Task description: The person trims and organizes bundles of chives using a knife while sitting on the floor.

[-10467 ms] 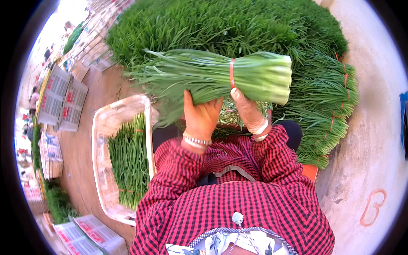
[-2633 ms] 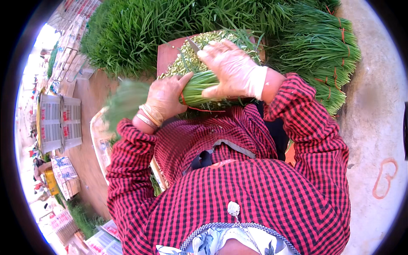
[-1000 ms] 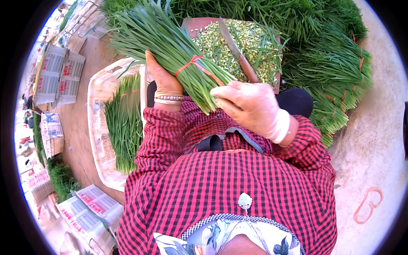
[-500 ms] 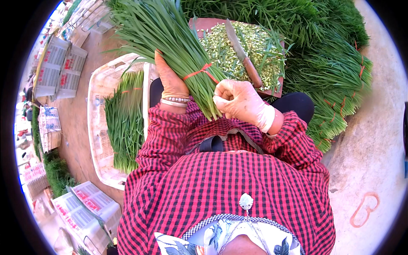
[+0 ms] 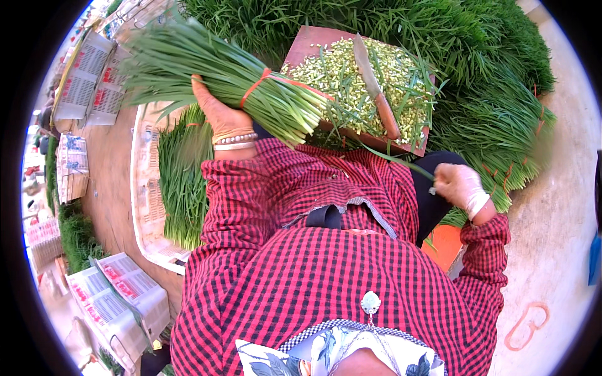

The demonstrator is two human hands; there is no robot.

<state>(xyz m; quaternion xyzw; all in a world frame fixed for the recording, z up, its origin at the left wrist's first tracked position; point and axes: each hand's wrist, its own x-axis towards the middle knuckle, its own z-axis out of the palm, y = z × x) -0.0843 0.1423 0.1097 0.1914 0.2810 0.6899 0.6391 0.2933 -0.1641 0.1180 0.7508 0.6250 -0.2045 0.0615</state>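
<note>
My left hand [image 5: 229,119] is wrapped round a thick bunch of garlic chives [image 5: 194,66], leaves pointing up and left, pale cut ends toward my lap. A red-orange band [image 5: 256,89] circles the bunch, its loose end trailing over the stems. Out by my right knee, my gloved right hand [image 5: 461,187] is closed on a single long chive blade [image 5: 399,161] that stretches back toward the cutting board [image 5: 307,42]. On that reddish board, a knife [image 5: 365,66] with a wooden handle lies across chopped stem pieces [image 5: 335,62].
To the left, a white plastic crate [image 5: 139,188] holds banded chive bunches [image 5: 183,182]. A big heap of chives [image 5: 470,69] fills the far side and right. Stacked white crates [image 5: 128,301] stand further left. Something orange [image 5: 444,245] shows beneath my right knee.
My left hand has swung the bunch left and tilted it flatter. My right hand has left the banded stems and moved out to the right, drawing a single chive blade along.
</note>
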